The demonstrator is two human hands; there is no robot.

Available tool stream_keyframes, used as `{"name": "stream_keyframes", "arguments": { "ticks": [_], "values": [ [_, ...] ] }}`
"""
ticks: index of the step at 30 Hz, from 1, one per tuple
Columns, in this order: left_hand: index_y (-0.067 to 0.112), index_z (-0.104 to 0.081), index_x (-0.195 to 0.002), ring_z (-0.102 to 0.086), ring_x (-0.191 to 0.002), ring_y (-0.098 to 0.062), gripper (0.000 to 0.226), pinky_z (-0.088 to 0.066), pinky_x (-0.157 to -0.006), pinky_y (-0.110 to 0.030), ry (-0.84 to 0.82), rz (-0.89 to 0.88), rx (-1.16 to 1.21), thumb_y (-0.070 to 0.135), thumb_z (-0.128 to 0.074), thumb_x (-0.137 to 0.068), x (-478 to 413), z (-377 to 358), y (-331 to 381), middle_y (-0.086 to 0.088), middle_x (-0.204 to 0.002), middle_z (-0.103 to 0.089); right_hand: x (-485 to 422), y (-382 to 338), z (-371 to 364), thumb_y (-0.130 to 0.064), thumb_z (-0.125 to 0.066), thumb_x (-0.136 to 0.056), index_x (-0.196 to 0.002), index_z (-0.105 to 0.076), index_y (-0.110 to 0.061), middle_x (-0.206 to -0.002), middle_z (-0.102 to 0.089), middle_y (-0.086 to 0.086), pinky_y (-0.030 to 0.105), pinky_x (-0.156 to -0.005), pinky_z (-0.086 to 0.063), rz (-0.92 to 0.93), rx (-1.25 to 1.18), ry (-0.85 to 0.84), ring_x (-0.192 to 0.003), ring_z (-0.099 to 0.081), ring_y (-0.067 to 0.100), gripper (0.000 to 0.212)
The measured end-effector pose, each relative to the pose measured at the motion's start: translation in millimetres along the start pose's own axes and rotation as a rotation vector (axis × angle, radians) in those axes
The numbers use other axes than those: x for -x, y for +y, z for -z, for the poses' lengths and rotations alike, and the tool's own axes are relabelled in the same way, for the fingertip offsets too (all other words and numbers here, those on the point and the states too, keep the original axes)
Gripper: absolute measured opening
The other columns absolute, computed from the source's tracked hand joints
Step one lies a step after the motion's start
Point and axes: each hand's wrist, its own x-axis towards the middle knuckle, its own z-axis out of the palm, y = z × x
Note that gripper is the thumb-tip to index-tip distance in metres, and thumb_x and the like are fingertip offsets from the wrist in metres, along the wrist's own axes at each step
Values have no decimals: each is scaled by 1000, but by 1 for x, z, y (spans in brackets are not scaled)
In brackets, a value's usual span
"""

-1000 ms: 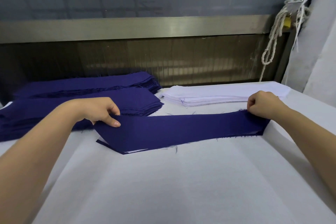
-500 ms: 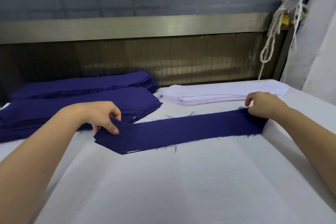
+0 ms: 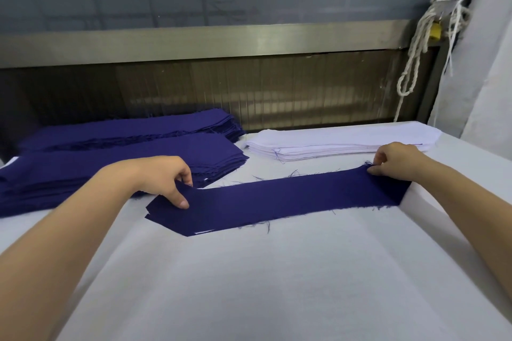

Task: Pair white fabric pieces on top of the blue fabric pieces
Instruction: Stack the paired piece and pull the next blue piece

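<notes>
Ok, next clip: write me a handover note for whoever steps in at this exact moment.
Left hand grips the left end of the blue strip; right hand pinches its right end.
The strip lies flat across the white table; a white sliver shows under its near-left edge. The white stack sits behind it, two blue stacks at the left.
Done: one blue strip laid out.
Left: no white piece lies on top of it yet. Take one from the white stack, lay it on, then probably repeat through the stacks.
</notes>
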Motion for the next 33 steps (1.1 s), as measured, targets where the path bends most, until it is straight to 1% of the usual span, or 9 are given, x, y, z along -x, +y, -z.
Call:
{"name": "stream_keyframes", "arguments": {
  "ticks": [4,7,11,15,18,21,24,30,33],
  "values": [
    [21,-61,-85,-59,-78,-12,25,-45,-70,-24,-81,7,38,32,-80,-73,1,-1,-3,6,-84,-62,0,0,-2,-31,-64,-87,-70,-48,-22,-84,-53,-1,30,-76,-35,10,-40,-31,-92,-48,24,25],
    [18,-52,-70,-44,-60,-13,30,-34,-59,-24,-81,-29,33,30,-79,-74,3,0,-5,6,-65,-49,0,-1,-6,-34,-56,-92,-72,-45,-21,-88,-53,1,34,-79,-35,28,16,19,-94,-40,26,26],
    [19,-46,-65,-38,-60,-14,34,-31,-60,-25,-60,-122,93,26,-77,-77,8,2,-2,5,-64,-42,-1,-4,-12,-31,-47,-97,-86,-43,-14,-91,-57,11,34,-73,-32,42,-59,157,-88,-43,29,20],
    [29,-68,-80,-57,-88,-1,9,-40,-75,-17,28,-95,359,30,-76,-77,18,10,-5,24,-90,-61,0,-4,-13,-23,-49,-97,-87,-40,-10,-84,-55,13,35,-67,-33,92,-273,258,-80,-48,31,18],
    [44,-73,-76,-63,-82,9,34,-42,-64,-5,87,-52,696,44,-89,-46,28,18,-13,31,-86,-66,2,-5,-13,-22,-52,-95,-89,-43,-10,-84,-56,12,34,-66,-33,121,-303,290,-79,-48,31,16],
    [36,-75,-80,-70,-78,-6,73,-54,-57,-17,98,-52,931,50,-93,-10,31,15,-24,15,-85,-73,3,-8,-14,-22,-54,-94,-90,-43,-14,-87,-56,10,34,-67,-33,129,-329,299,-80,-48,30,14],
    [20,-72,-97,-70,-93,-22,60,-53,-80,-35,201,6,1045,32,-91,-42,22,8,-31,-1,-99,-74,5,-11,-12,-13,-60,-90,-96,-48,-14,-93,-55,7,30,-72,-32,124,-452,298,-85,-48,26,14],
    [12,-67,-106,-71,-85,-16,34,-56,-59,-24,311,32,1268,10,-68,-72,10,-3,-43,-4,-103,-73,9,-18,-10,5,-64,-82,-112,-63,-7,-113,-60,10,32,-96,-38,98,-599,281,-113,-52,26,32],
    [11,-65,-113,-71,-87,-16,33,-56,-63,-25,385,63,1407,2,-64,-81,9,0,-49,-6,-108,-71,9,-22,-11,0,-63,-86,-101,-65,-9,-104,-62,9,33,-87,-41,94,-616,282,-102,-54,25,19]
  ]
}}
